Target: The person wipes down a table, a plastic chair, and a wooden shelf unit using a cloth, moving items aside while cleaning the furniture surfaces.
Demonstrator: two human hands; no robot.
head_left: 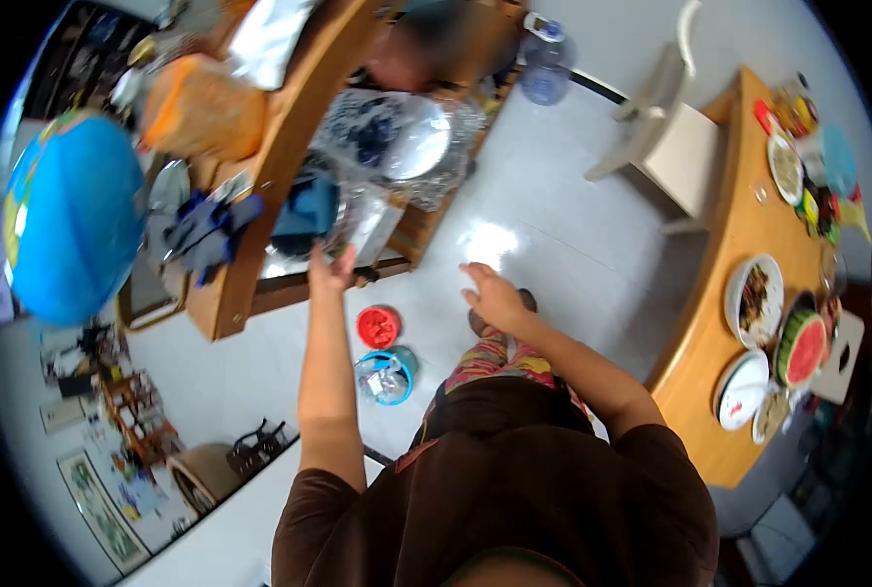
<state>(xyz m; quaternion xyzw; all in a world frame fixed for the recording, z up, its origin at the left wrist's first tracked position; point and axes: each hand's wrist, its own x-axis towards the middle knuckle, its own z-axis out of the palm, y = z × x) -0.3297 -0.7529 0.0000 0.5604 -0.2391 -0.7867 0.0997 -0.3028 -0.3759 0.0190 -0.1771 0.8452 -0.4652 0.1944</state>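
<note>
My left hand [333, 269] reaches out to the wooden shelf unit [284, 127], close beside a dark blue item [306, 207] on a lower level; its fingers are spread and nothing shows in them. Whether it touches the item I cannot tell. Over the tiled floor, in front of my body, hangs my right hand [495, 296], with fingers apart and holding nothing. Plastic-wrapped things [387, 137] lie on the lower shelf past my left hand. Below that hand stand a red bin [378, 327] and a blue bin [389, 378] with clear plastic inside.
To the right, a wooden table [695, 391] bears a bowl of food [755, 301], a cut watermelon [803, 350] and plates. A white chair [686, 161] stands beside it. A large water bottle [547, 68] is at the wall. Left hangs a blue balloon-like object [79, 220].
</note>
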